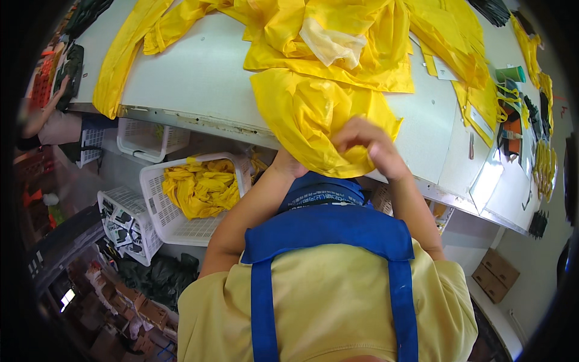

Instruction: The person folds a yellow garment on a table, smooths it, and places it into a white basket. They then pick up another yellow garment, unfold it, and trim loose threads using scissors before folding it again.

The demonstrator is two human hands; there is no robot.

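A bunched yellow garment [301,111] of thin, shiny fabric hangs over the table's near edge in front of me. My left hand [291,161] holds its lower left side from beneath, and the cloth hides most of its fingers. Over the right part of the same cloth is my right hand [377,148], its fingers bent and apart, slightly blurred. Just beyond lies a larger heap of yellow garments [356,36], with a piece of whitish translucent material [333,43] on top.
A white work table [187,72] spans the front. Under its left part stand a white basket of yellow cloth [202,187] and another white basket [129,232] with printed packets. A green roll [511,74] sits at the right. Another person's arm [51,105] reaches in at far left.
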